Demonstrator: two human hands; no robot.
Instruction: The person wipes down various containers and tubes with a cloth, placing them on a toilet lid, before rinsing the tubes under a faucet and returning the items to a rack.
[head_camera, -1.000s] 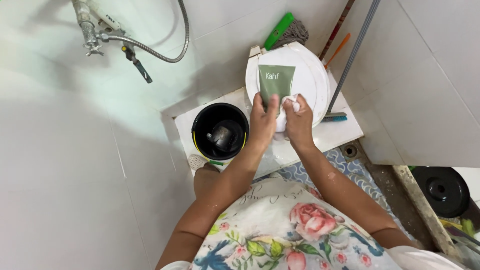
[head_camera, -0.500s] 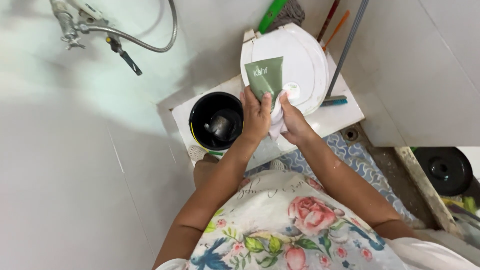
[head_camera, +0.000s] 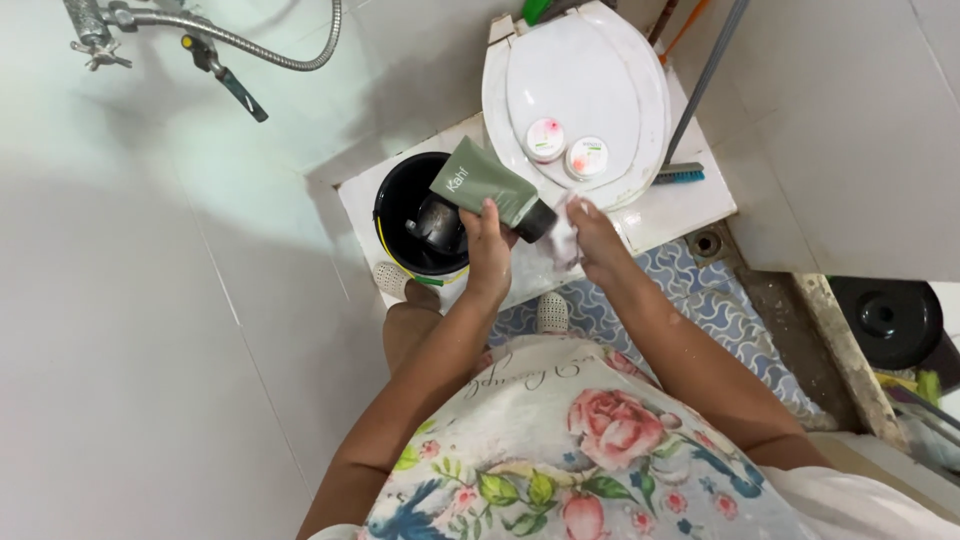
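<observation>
White tiled walls close in a narrow bathroom corner, with a raised white ledge (head_camera: 690, 215) along the far wall. On it stand a black bucket (head_camera: 395, 215) and a toilet with its lid (head_camera: 590, 85) shut; two small round jars (head_camera: 566, 150) sit near the lid's front edge. The left hand (head_camera: 487, 243) grips a green tube (head_camera: 487, 183), cap toward the right hand, tilted over the bucket's rim. The right hand (head_camera: 597, 240) pinches a small white cloth (head_camera: 562, 238) just beside the cap. A blue patterned mat (head_camera: 700, 300) covers the tight floor below.
</observation>
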